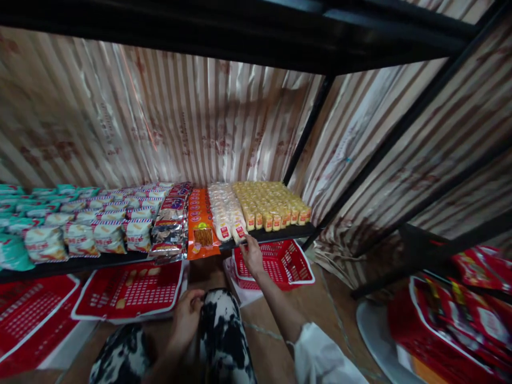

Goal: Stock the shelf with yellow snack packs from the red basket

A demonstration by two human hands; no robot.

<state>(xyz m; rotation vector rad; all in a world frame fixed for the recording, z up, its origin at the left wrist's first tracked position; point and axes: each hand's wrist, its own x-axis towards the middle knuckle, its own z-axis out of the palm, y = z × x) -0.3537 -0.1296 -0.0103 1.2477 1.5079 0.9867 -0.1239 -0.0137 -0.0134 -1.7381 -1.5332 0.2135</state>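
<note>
My right hand (252,255) reaches to the shelf's front edge, its fingertips touching the front packet of a white row (239,230) with red labels. The fingers are pinched together at that packet. My left hand (190,311) hangs near my knee with its fingers curled; whether anything is inside them is hidden. Right of the white rows stand rows of yellow packets (276,205). On the left of them lies an orange bag (203,224), beside dark silvery packs (170,226).
White and blue bags (110,236) and teal bags (15,253) fill the shelf's left. Red baskets (138,288) stand below, another (280,261) under the yellow packets. A black shelf post (310,125) rises right. A basket of red packages (472,325) sits far right.
</note>
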